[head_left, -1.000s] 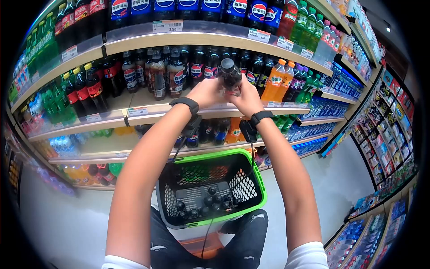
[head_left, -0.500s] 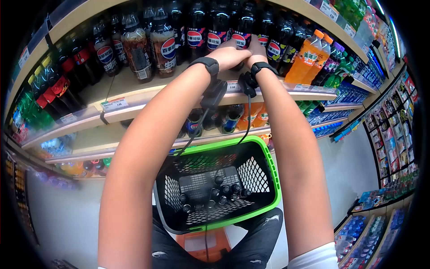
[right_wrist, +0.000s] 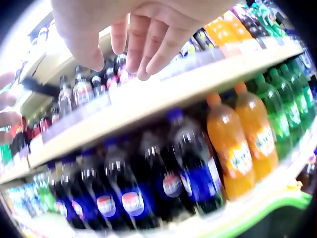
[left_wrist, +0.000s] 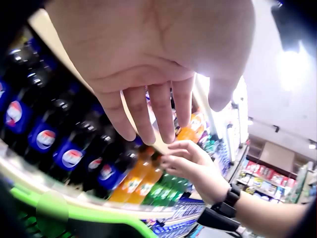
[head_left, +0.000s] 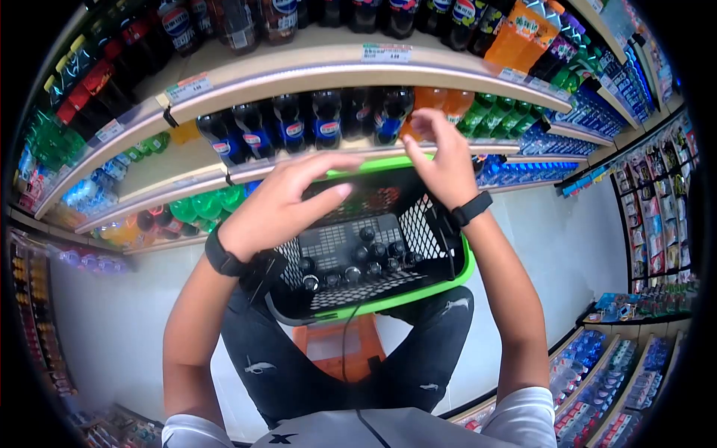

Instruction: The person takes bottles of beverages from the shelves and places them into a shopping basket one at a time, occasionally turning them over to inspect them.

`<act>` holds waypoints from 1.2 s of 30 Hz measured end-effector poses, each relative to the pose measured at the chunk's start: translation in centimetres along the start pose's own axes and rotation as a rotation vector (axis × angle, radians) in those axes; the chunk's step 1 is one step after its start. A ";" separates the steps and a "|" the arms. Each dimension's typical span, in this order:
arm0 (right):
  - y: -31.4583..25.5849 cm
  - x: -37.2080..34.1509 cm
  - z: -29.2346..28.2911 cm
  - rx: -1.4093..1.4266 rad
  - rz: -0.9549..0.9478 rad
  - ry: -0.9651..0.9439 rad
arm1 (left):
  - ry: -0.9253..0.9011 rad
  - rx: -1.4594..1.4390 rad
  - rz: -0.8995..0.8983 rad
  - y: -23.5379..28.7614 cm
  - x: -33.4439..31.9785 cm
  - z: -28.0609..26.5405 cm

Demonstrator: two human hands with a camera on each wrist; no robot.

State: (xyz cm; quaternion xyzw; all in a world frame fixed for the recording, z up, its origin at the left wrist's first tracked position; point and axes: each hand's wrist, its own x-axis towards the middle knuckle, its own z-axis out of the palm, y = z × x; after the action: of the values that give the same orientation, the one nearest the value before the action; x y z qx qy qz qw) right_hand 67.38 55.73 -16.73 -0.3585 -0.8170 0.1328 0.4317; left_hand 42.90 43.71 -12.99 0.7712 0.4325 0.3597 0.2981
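Observation:
Both hands are raised over the far part of a black basket with a green rim (head_left: 328,312). The left hand (head_left: 287,198) has its fingers extended and holds nothing; its palm (left_wrist: 153,54) fills the top of the left wrist view. On the other side, the right hand (head_left: 447,157) is also empty, its fingers loosely bent; in the right wrist view its fingers (right_wrist: 153,44) hang in front of the shelf. Several dark bottles (head_left: 352,275) stand in the basket, caps up. Behind the hands, dark cola bottles with blue labels (head_left: 326,123) line a lower shelf.
Above runs a shelf edge (head_left: 299,78) with price tags and more dark bottles. Orange bottles (right_wrist: 230,144) and green bottles (right_wrist: 275,109) stand right of the cola. An orange stool (head_left: 347,351) is between the person's legs; packet racks (head_left: 650,209) stand at the right.
The hands have left the dark bottle they held on the upper shelf, drawn back and down, and moved apart. The head view has tilted lower, showing more of the lower shelf.

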 end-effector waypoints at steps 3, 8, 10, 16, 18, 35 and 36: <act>3.7 -10.0 4.8 -0.018 0.298 -0.398 | -0.111 0.132 -0.270 -5.2 -6.8 3.7; 11.6 -19.5 12.6 -0.224 0.590 -1.303 | -0.277 0.729 -0.740 -14.4 -16.4 7.3; 15.4 -23.2 15.7 -0.238 0.699 -1.379 | -0.295 0.674 -0.747 -17.2 -18.4 7.6; 14.9 -27.4 20.3 -0.474 0.923 -1.077 | -0.225 0.479 -0.692 -17.4 -18.6 7.8; 14.2 -27.2 22.2 -0.484 0.898 -1.025 | -0.240 0.410 -0.733 -16.6 -17.8 7.4; 9.5 -26.8 35.6 -0.444 0.073 -1.539 | -0.125 0.443 -0.682 -16.3 -17.7 7.3; 10.3 -27.3 36.7 -0.439 0.062 -1.534 | -0.132 0.441 -0.692 -16.3 -17.7 7.3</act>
State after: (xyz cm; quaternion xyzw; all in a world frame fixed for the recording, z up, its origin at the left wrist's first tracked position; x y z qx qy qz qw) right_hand 52.99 47.31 -60.58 -0.2667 -0.8833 0.1906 -0.3351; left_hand 34.92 34.35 -34.92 0.6471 0.7128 0.0871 0.2561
